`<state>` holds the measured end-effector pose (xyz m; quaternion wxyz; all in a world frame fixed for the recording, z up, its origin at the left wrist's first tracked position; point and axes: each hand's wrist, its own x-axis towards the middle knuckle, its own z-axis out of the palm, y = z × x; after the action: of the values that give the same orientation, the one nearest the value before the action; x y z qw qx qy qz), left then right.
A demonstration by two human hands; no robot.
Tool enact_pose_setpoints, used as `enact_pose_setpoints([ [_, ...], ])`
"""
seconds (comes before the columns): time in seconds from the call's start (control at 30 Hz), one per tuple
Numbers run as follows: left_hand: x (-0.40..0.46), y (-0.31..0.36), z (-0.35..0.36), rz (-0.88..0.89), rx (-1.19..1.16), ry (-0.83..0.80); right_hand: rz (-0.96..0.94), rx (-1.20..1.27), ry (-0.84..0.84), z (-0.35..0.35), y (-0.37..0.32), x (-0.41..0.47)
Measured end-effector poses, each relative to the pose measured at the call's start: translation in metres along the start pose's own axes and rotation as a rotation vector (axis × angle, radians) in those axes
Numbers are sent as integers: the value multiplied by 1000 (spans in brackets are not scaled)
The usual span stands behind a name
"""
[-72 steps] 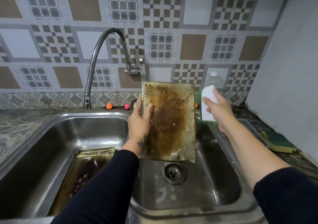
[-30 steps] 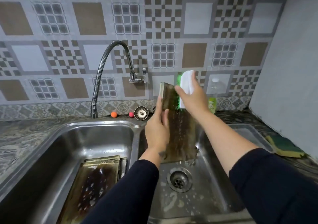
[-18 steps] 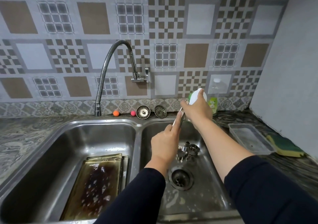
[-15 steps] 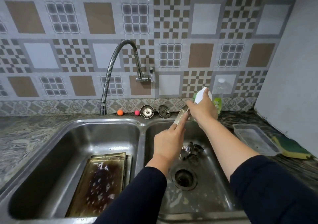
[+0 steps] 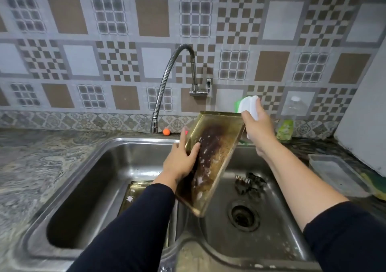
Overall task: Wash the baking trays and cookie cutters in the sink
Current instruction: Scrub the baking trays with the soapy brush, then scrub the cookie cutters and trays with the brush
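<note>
Baking tray stands tilted over the divider between the two basins, its long axis running from the low near corner up and away toward the tap; the stained inner face looks at the camera. Left hand is closed on the tray's left rim — thumb on the inside, fingers behind; right hand is wrapped around a white scrubbing brush at the far top-right corner, so the brush hand seems better placed to start scrubbing. Cookie cutters lie below it in the right basin.
</note>
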<state>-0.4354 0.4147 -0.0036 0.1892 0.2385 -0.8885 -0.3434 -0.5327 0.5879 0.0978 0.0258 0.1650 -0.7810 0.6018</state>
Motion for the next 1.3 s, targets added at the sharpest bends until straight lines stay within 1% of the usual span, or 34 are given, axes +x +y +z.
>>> enact_pose_setpoints([
  [0.1, -14, -36, -8, -48, -12, -7, 35, 30, -84, 31, 11, -8],
  [0.2, -19, -72, -19, -124, 15, -12, 58, 29, -114, 60, 21, -13],
  [0.33, -34, -128, -35, -291, 74, -10, 10, -196, -105, 79, 42, -15],
  [0.47, -49, -177, -36, -418, 65, -72, -37, -443, -118, 85, 62, -19],
  [0.57, -50, -202, -29, -513, 77, -153, -31, -626, -95, 82, 75, -24],
  [0.67, -48, -229, -17, -592, 88, -257, -11, -720, -91, 75, 89, -29],
  [0.77, -43, -238, -8, -639, 131, -324, 9, -776, -97, 69, 100, -31],
  [0.97, -34, -232, 0, -631, 171, -350, 32, -898, -144, 63, 109, -35],
  [1.1, -31, -226, -2, -620, 280, -349, 47, -929, -199, 57, 108, -38],
  [1.2, -23, -206, -9, -572, 423, -365, 65, -883, -248, 49, 106, -39],
  [1.3, -9, -173, -17, -444, 560, -359, 90, -796, -296, 36, 107, -38],
])
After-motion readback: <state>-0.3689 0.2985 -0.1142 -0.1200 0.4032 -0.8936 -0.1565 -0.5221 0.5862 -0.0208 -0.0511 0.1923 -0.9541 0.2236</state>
